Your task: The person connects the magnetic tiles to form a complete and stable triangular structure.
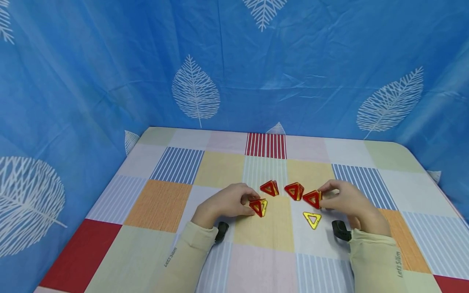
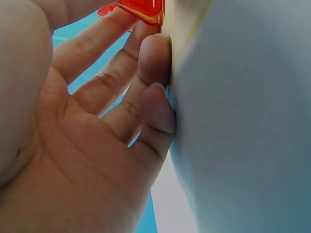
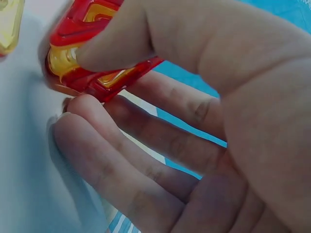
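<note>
My left hand pinches a small cluster of red and yellow triangular magnetic tiles between thumb and fingers, at the tabletop. In the left wrist view a red tile corner shows at the fingertips; the lower fingers rest against the table. My right hand holds another red and yellow tile cluster, its thumb across a yellow edge in the right wrist view, where stacked red frames show. A single yellow triangular tile lies flat just in front of that cluster.
Two more red and yellow tile clusters, a left one and a right one, stand between the hands, farther back. A patchwork cloth covers the table. Blue curtains with white leaf prints hang behind and at the sides.
</note>
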A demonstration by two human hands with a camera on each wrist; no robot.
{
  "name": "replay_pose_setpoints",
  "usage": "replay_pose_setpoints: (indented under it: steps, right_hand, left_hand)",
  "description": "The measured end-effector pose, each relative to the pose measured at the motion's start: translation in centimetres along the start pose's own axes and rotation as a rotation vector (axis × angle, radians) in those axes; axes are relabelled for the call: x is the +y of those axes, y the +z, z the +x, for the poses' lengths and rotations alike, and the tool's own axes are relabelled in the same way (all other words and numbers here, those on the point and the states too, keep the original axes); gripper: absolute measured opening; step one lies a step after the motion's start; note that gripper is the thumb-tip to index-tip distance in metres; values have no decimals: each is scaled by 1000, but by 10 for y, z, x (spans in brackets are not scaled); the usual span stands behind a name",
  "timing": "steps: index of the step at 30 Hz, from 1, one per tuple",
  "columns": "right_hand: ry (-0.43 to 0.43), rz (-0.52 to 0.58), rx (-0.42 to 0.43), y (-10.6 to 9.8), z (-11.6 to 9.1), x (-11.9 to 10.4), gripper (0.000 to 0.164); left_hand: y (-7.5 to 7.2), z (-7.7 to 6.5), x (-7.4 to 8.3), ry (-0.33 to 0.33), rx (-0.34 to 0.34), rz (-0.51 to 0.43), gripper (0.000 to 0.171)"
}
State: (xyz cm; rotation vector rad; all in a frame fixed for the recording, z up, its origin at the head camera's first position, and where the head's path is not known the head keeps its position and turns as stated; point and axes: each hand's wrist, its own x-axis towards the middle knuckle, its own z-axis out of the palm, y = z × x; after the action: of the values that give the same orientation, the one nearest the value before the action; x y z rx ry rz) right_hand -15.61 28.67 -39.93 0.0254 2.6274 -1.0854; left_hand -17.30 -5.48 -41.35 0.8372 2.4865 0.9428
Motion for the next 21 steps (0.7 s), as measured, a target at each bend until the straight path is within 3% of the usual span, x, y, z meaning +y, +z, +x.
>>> replay_pose_setpoints:
  steps: [13,21]
  right_hand:
    - [-50,-19,-54,-1,-2,-2,39]
    - [-69,-2,-86,1,-2,0,61]
  left_hand:
    - [0,-1,2,-31,6,-11,34]
    - [0,-1,2,-29,1,-10,34]
